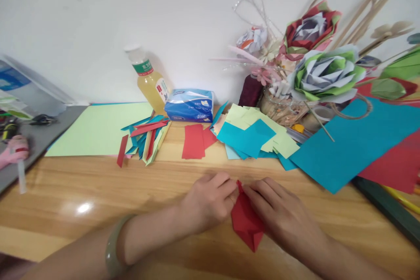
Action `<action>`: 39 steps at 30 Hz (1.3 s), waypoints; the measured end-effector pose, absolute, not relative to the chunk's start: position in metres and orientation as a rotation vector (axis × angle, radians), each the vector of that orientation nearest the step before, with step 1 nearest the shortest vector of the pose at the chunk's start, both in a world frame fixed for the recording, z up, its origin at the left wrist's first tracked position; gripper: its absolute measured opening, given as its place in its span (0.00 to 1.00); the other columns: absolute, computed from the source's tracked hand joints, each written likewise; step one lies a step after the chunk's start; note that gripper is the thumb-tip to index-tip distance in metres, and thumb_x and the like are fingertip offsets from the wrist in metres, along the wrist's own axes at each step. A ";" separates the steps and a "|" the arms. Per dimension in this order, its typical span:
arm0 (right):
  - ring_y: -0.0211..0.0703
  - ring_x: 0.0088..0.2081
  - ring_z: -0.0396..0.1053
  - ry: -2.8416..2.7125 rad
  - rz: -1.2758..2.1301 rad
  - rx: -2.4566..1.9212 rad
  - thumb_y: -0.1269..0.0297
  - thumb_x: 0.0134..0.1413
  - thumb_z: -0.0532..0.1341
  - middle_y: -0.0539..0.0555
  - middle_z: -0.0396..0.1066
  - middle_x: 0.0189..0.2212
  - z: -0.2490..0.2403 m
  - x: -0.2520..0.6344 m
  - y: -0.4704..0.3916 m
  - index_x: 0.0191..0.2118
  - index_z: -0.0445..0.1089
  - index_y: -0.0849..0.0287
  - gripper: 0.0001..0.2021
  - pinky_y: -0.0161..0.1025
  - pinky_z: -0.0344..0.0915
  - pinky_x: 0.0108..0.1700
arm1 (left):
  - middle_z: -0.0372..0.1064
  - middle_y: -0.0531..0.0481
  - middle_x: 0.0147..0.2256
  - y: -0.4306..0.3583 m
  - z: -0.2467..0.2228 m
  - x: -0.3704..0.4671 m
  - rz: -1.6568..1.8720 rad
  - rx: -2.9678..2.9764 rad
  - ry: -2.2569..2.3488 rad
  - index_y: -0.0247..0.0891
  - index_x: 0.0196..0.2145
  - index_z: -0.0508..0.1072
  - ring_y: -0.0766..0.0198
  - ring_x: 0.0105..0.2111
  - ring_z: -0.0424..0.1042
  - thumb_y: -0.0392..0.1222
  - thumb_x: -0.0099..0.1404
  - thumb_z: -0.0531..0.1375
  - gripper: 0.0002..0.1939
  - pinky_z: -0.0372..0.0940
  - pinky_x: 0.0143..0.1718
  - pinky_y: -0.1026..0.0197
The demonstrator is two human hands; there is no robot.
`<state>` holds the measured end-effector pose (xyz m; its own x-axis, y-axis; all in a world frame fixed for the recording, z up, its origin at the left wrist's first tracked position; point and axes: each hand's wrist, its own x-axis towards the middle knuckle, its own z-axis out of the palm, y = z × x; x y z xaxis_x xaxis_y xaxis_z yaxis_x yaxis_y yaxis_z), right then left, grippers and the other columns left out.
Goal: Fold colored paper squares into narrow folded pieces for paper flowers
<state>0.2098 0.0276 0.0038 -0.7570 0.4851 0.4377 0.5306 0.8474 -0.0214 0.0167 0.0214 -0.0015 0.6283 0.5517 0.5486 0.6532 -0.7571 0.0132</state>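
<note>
**Two hands close on the narrow end of a folded red paper**

The wooden table carries everything, its near part serving as working surface. At the right lies a large blue sheet; pale green paper lies flat at the far left. Both seem set aside to keep the middle free for handwork. The basket with its paper flowers stands back by the wall, likely out of the elbows' way.

The left hand and right hand come in from opposite sides, probably so each can steady one side of the paper. The bottle stands upright at the back, beside the tissue pack.

In front of these, the blue and green cut pieces overlap in a loose pile, apart from the narrow strips and the red rectangles, perhaps sorted by shape within easy reach.

The folded red paper is between the hands, its broader end towards the person. Both grips are narrow, fingertips bunched at its far tip, seemingly for fine control; the right thumb's exact place cannot be told.
</note>
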 end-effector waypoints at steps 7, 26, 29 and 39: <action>0.44 0.29 0.63 -2.596 -0.103 -0.721 0.73 0.64 0.44 0.57 0.67 0.27 0.004 0.209 0.028 0.39 0.68 0.68 0.16 0.40 0.64 0.28 | 0.65 0.52 0.24 0.021 -0.005 0.019 -0.782 -2.662 -0.924 0.34 0.25 0.70 0.63 0.27 0.64 0.29 0.66 0.52 0.13 0.59 0.25 0.61; 0.43 0.42 0.69 -2.406 0.066 -0.620 0.69 0.63 0.51 0.54 0.73 0.39 0.029 0.218 0.044 0.47 0.66 0.56 0.11 0.39 0.67 0.39 | 0.70 0.54 0.21 0.032 0.023 0.014 -1.675 -3.260 -2.794 0.35 0.27 0.78 0.70 0.20 0.63 0.46 0.54 0.63 0.11 0.59 0.25 0.67; 0.45 0.44 0.69 -2.075 0.530 -1.067 0.59 0.61 0.53 0.56 0.70 0.44 0.024 0.221 0.048 0.50 0.65 0.53 0.13 0.42 0.68 0.41 | 0.61 0.57 0.14 0.034 0.019 0.013 -1.903 -2.905 -2.933 0.34 0.25 0.77 0.72 0.15 0.56 0.51 0.51 0.64 0.15 0.51 0.18 0.68; 0.45 0.28 0.69 -1.715 1.548 -1.112 0.43 0.40 0.64 0.53 0.72 0.26 0.023 0.196 0.039 0.31 0.69 0.58 0.21 0.39 0.65 0.29 | 0.66 0.55 0.21 0.022 0.020 0.026 -2.645 -2.169 -2.980 0.37 0.28 0.64 0.72 0.16 0.62 0.54 0.50 0.63 0.19 0.57 0.21 0.67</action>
